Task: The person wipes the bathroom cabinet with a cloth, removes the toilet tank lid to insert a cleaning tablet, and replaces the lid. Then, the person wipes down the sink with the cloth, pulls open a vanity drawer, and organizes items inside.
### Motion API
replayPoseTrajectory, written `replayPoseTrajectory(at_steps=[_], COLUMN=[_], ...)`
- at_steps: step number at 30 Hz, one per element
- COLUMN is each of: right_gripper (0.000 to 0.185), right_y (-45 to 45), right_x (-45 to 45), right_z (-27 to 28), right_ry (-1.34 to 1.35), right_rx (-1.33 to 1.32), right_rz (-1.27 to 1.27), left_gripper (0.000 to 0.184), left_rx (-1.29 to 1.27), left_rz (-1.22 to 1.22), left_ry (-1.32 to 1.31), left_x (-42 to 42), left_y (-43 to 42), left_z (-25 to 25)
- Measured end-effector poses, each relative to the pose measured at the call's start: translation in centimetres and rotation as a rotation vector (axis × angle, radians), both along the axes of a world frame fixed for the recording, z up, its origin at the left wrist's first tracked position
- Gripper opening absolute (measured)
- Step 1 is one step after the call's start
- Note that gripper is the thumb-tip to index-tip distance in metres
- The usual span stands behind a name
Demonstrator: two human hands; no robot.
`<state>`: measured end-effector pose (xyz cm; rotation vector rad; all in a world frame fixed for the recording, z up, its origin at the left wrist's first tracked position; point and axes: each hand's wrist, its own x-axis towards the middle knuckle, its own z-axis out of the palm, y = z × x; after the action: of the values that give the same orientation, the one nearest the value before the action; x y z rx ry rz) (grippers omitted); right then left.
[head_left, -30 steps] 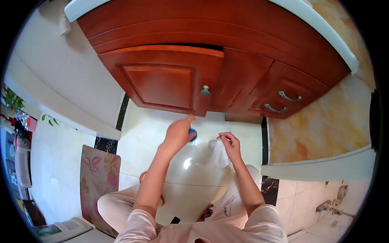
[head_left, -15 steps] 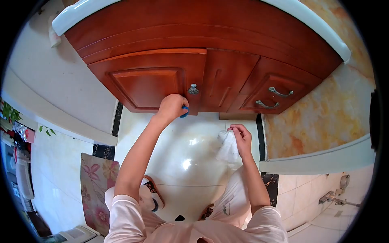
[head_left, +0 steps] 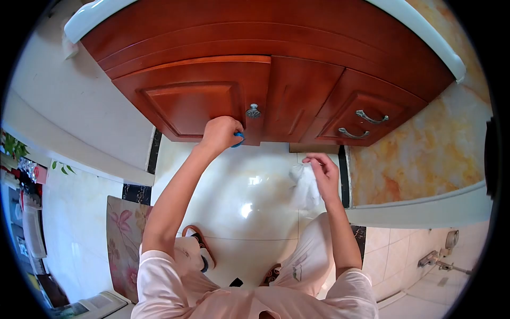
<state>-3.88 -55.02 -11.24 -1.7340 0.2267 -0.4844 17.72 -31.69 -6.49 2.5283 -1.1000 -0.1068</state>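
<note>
My left hand [head_left: 221, 133] is closed around a small blue object [head_left: 238, 140], mostly hidden by the fingers, so its kind does not show. That hand is in front of the lower edge of the red-brown cabinet door [head_left: 191, 103], just below and left of its ornate metal knob [head_left: 253, 111]. Whether it touches the door I cannot tell. Over the floor to the right, my right hand [head_left: 325, 173] pinches a crumpled, thin white cloth [head_left: 306, 187], which hangs down below the fingers. It could also be tissue.
Two curved drawer handles [head_left: 372, 117] are on the cabinet's right side, under a white countertop edge [head_left: 433, 32]. A floral mat [head_left: 125, 244] lies on the shiny tiled floor [head_left: 228, 212] at left. A wall tap [head_left: 435, 259] shows at lower right.
My right hand has moved slightly right and up, and the white cloth has swung with it. My left hand keeps its grip on the blue object, shifted slightly left and up in view.
</note>
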Motion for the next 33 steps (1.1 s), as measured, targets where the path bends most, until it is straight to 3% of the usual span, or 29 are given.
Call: replayPoseTrajectory(at_steps=[5,13,16,19,22,25,26,33], right_gripper=[0.017,0.021,0.026,0.032,0.034,0.033,0.032,0.036], right_y=[3.4,8.4,8.2,9.5,10.5,9.8,9.5,8.8], right_x=[5.9,9.0,11.4,13.3,13.2,14.7,14.6,15.1], right_z=[0.4,8.0,6.2,5.2,5.8,5.5,5.4,4.2], right_ry=[-0.042,-0.123,-0.03,-0.116,-0.129,-0.189,-0.154,-0.221], right_rx=[-0.141,-0.203,0.003,0.378,0.492,0.326,0.409,0.283], right_rz=[0.101,0.07,0.117,0.131,0.086,0.03,0.084,0.077], left_gripper=[0.022,0.02,0.021,0.025,0.028,0.028,0.028,0.022], left_rx=[-0.014,-0.041,-0.114,-0.184,-0.154,-0.135,-0.131,-0.173], left_rz=[-0.024,-0.029,-0.024,-0.017,-0.067,-0.048,-0.024,-0.015], left_ry=[0.004,0.041,0.022,0.057,0.084,0.112,0.126,0.127], left_x=[-1.1,-2.1,-1.0,-0.5,0.3,1.3,1.5,0.8], left_y=[0.0,2.0,1.8,1.9,2.1,1.5,1.4,1.3], left_z=[0.3,3.5,3.2,3.9,4.9,4.9,4.8,4.4])
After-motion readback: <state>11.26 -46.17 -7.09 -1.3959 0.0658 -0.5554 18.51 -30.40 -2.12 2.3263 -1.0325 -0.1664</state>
